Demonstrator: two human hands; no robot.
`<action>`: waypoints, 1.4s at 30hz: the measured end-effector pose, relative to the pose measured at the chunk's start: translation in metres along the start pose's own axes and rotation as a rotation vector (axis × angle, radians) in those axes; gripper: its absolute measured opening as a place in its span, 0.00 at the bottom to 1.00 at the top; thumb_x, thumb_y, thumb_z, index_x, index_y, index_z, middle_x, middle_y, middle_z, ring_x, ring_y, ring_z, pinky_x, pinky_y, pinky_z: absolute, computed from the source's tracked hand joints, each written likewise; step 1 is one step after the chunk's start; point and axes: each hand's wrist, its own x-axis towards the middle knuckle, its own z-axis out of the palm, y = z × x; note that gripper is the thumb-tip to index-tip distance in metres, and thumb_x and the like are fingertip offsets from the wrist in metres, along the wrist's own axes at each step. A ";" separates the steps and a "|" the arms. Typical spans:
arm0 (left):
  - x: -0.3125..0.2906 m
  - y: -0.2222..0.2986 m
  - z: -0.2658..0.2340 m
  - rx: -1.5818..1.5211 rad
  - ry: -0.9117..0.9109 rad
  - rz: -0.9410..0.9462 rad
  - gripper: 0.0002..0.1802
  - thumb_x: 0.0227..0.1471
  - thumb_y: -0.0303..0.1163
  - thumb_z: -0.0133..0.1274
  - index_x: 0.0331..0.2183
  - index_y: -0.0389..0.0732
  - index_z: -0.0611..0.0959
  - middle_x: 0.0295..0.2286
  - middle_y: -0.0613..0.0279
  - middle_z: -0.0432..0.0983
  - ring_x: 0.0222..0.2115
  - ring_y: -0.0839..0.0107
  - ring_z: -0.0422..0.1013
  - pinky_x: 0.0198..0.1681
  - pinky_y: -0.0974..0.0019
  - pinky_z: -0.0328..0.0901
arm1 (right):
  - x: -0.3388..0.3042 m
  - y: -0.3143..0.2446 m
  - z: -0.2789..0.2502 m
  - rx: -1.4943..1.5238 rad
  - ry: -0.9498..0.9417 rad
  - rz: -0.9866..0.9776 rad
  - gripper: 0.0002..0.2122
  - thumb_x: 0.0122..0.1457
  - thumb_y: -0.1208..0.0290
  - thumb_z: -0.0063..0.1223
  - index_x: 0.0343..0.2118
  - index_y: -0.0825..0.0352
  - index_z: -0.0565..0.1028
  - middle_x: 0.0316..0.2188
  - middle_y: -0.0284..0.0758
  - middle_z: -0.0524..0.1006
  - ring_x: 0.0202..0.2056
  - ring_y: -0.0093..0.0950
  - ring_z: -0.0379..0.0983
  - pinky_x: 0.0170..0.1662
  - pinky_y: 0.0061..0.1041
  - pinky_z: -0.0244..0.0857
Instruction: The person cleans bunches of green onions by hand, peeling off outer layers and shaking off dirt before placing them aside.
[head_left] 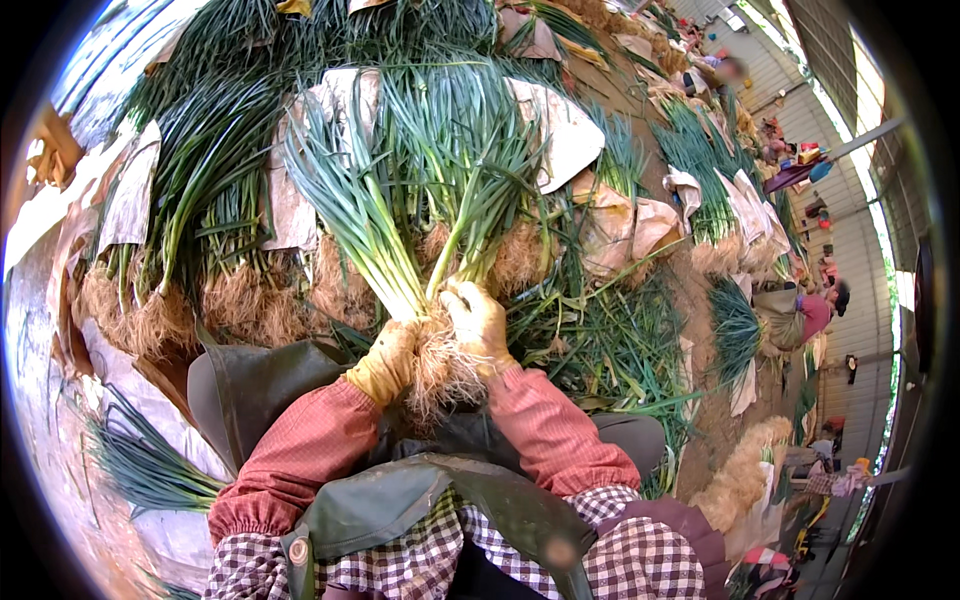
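Note:
A thick bunch of green onions stands tilted in front of me, its leaves spread away from me and its pale, stringy roots hanging toward my lap. My left hand, in a yellowish glove, is closed around the base of the stalks from the left. Opposite it, my gloved right hand has its fingers curled on the stalks just above the roots. Its fingertips press against the white stem ends, and part of the grip is hidden by the roots.
More rooted bundles lie in rows ahead, with pale cloth sheets among them. Loose trimmed leaves cover the ground at my right. A small pile of green onions rests at my left. Another person works at far right.

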 end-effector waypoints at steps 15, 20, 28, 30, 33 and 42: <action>-0.021 0.025 0.008 -0.240 -0.179 -0.116 0.11 0.49 0.23 0.44 0.38 0.31 0.72 0.29 0.58 0.71 0.28 0.66 0.70 0.31 0.67 0.69 | 0.057 0.072 -0.014 0.393 -0.097 0.770 0.08 0.52 0.69 0.49 0.35 0.65 0.71 0.32 0.39 0.72 0.27 0.25 0.69 0.28 0.24 0.66; -0.019 0.022 0.019 -0.275 -0.104 -0.146 0.14 0.48 0.22 0.44 0.40 0.31 0.70 0.30 0.54 0.71 0.29 0.64 0.70 0.33 0.64 0.69 | 0.086 0.072 -0.054 -0.382 0.261 0.208 0.21 0.51 0.68 0.52 0.47 0.68 0.61 0.34 0.39 0.71 0.33 0.27 0.69 0.35 0.21 0.65; -0.015 0.017 0.012 -0.034 0.104 0.066 0.13 0.45 0.21 0.44 0.37 0.30 0.72 0.28 0.53 0.72 0.27 0.64 0.71 0.29 0.66 0.70 | -0.029 0.040 -0.010 0.495 -0.421 0.596 0.09 0.55 0.75 0.42 0.36 0.72 0.71 0.29 0.39 0.74 0.31 0.26 0.71 0.38 0.21 0.66; -0.012 0.027 0.011 -0.098 -0.021 -0.035 0.19 0.43 0.20 0.46 0.41 0.32 0.69 0.34 0.51 0.71 0.31 0.61 0.71 0.34 0.61 0.70 | -0.031 0.057 -0.024 0.766 -0.461 1.005 0.08 0.54 0.75 0.44 0.35 0.71 0.72 0.29 0.39 0.74 0.30 0.27 0.71 0.37 0.21 0.66; -0.008 0.018 0.011 -0.126 -0.137 -0.107 0.22 0.43 0.21 0.49 0.44 0.34 0.68 0.38 0.53 0.69 0.35 0.62 0.70 0.38 0.59 0.70 | 0.037 0.094 -0.069 -0.165 -0.218 0.584 0.11 0.54 0.69 0.45 0.38 0.69 0.71 0.33 0.41 0.73 0.34 0.28 0.71 0.38 0.23 0.65; -0.003 0.024 0.006 -0.126 -0.240 -0.130 0.20 0.43 0.18 0.46 0.42 0.34 0.69 0.40 0.44 0.68 0.40 0.51 0.67 0.40 0.47 0.67 | 0.071 0.087 -0.049 0.421 -0.050 0.756 0.10 0.50 0.70 0.54 0.34 0.67 0.71 0.31 0.33 0.74 0.32 0.25 0.69 0.38 0.23 0.65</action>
